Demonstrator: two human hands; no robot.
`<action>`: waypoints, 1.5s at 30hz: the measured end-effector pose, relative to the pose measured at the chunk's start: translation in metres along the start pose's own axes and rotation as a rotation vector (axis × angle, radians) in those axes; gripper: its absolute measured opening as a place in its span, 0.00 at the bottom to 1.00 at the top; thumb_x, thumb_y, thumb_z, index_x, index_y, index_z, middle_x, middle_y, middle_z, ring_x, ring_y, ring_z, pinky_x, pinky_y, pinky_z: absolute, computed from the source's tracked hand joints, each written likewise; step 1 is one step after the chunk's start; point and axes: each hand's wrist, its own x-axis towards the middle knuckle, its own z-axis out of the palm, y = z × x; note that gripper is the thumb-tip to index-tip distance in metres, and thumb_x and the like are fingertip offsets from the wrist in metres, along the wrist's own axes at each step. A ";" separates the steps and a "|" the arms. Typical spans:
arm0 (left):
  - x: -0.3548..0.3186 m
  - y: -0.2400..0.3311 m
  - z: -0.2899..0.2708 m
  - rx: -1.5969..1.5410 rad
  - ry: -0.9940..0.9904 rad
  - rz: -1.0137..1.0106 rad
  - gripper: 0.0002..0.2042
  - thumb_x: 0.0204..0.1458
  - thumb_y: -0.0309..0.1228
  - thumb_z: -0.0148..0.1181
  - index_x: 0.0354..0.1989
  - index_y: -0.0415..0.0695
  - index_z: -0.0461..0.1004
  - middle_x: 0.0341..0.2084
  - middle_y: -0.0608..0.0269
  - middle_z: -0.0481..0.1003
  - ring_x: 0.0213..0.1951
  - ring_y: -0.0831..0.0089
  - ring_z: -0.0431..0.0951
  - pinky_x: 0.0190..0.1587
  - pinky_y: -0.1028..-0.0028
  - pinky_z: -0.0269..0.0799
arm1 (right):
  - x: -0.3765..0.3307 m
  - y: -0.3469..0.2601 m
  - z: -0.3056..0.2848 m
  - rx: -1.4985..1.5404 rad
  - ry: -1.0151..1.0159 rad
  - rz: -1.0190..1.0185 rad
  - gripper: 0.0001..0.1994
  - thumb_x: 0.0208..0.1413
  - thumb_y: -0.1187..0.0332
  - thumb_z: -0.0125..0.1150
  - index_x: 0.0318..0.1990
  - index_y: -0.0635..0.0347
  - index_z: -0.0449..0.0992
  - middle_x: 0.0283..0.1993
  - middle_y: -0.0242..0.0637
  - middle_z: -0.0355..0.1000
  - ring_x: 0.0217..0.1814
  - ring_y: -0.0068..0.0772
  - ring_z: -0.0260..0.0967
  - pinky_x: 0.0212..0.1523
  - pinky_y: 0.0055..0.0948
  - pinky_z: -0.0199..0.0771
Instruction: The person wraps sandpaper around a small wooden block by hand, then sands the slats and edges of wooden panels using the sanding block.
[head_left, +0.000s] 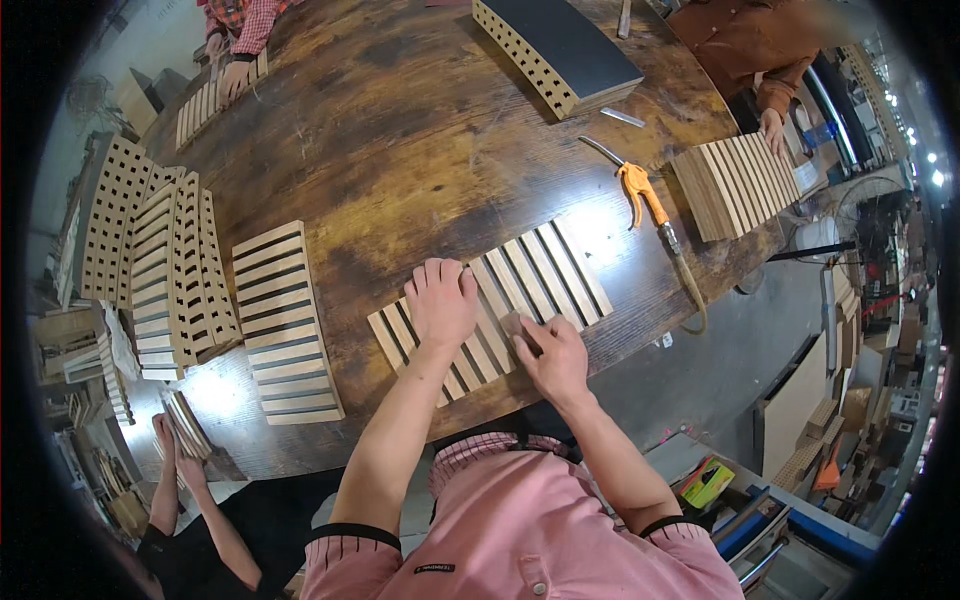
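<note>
Left hand (pixel 440 300) presses flat, released, on the slatted panel (pixel 490 310); right hand (pixel 553 357) grasps a sanding block (pixel 517 325) mid-panel, sanding seemingly partway.

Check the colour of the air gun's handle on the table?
Orange, with a metal nozzle: the air gun, seen in the head view.

Pale matt wood slat panel (pixel 490 305), dark table (pixel 400 130) – worn, glossy
</note>
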 end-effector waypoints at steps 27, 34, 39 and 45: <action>0.000 -0.001 0.002 0.072 -0.045 0.050 0.09 0.62 0.29 0.53 0.48 0.46 0.73 0.47 0.56 0.72 0.51 0.54 0.70 0.55 0.56 0.62 | 0.122 -0.017 0.071 -0.024 0.110 -0.095 0.14 0.54 0.67 0.71 0.49 0.48 0.86 0.29 0.39 0.68 0.33 0.46 0.73 0.35 0.44 0.73; -0.004 -0.003 0.003 0.007 0.046 0.036 0.07 0.65 0.31 0.51 0.47 0.47 0.74 0.45 0.57 0.72 0.50 0.55 0.70 0.55 0.56 0.62 | -0.019 -0.010 -0.012 -0.158 -0.056 -0.049 0.16 0.53 0.67 0.72 0.51 0.48 0.85 0.28 0.36 0.69 0.30 0.45 0.72 0.32 0.43 0.72; -0.003 -0.002 0.004 -0.003 0.048 0.019 0.07 0.65 0.32 0.51 0.47 0.47 0.74 0.45 0.58 0.72 0.50 0.56 0.70 0.55 0.56 0.61 | -0.083 0.003 -0.052 0.019 -0.124 0.082 0.17 0.54 0.67 0.74 0.52 0.55 0.86 0.28 0.39 0.67 0.29 0.44 0.68 0.34 0.40 0.72; -0.005 -0.002 0.005 0.017 0.109 -0.028 0.06 0.64 0.31 0.53 0.44 0.47 0.74 0.44 0.59 0.72 0.50 0.57 0.70 0.56 0.57 0.61 | -0.025 -0.018 -0.022 0.004 -0.191 0.147 0.16 0.62 0.60 0.66 0.56 0.50 0.83 0.35 0.36 0.76 0.38 0.43 0.74 0.39 0.43 0.68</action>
